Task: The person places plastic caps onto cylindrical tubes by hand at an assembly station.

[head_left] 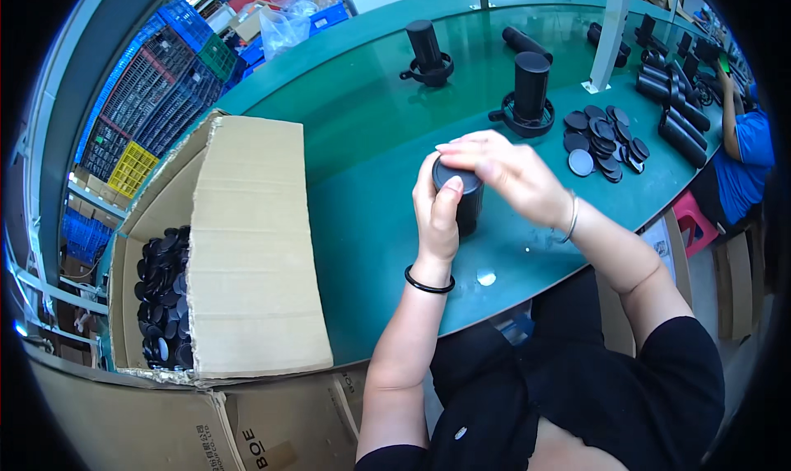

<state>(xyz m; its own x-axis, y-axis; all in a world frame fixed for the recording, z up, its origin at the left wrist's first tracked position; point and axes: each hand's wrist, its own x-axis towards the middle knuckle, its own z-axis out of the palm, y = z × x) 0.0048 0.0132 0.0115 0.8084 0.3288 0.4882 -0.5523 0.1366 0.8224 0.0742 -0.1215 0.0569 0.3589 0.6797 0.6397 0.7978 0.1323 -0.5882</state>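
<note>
A black cylinder (470, 213) stands upright on the green table, topped by a round black cap (449, 172). My left hand (435, 215) is wrapped round the cylinder's left side near the top, with its thumb on the cap's rim. Over the far edge of the cap lies my right hand (517, 178), its fingers stretched out and holding nothing of their own. To the right of my hands is a loose pile of black round caps (606, 133). Just beyond them, another black cylinder (531, 84) stands in a black ring-shaped holder (527, 118).
A large open cardboard box (255, 248) at left holds many black caps (165, 298). Farther back stand another cylinder in a holder (425, 51) and a lying cylinder (527, 44). A white post (610, 38) rises from the table. Another person (746, 145) works at far right.
</note>
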